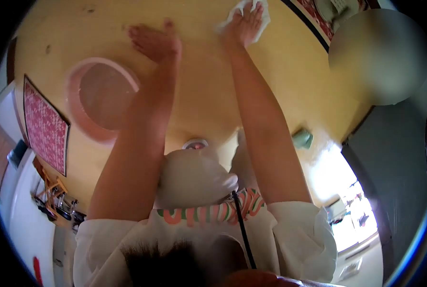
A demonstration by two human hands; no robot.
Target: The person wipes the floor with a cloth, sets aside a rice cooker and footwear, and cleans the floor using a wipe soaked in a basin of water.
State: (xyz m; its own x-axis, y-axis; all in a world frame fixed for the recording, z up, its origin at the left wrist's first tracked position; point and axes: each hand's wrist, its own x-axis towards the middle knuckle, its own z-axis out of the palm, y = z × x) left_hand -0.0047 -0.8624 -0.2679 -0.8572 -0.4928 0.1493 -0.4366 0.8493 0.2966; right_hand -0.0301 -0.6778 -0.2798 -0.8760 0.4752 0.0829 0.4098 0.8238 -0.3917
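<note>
A crumpled white cloth [264, 23] lies on the yellow floor [201, 91] at the top of the view. My right hand [244, 27] presses down on it with the arm stretched out, fingers over the cloth. To its left, my left hand [153, 42] is bare, slightly blurred, with the thumb apart from the fingers. It is at the floor, and whether it touches cannot be made out. Near my left forearm stands a round pink basin [74, 103], partly hidden by that arm, with what looks like water inside.
A red patterned mat [47, 126] lies at the left. A large blurred round object [381, 57] fills the upper right. A small grey-green item [302, 138] is beside my right arm. Bright light comes from a doorway [345, 191] at lower right.
</note>
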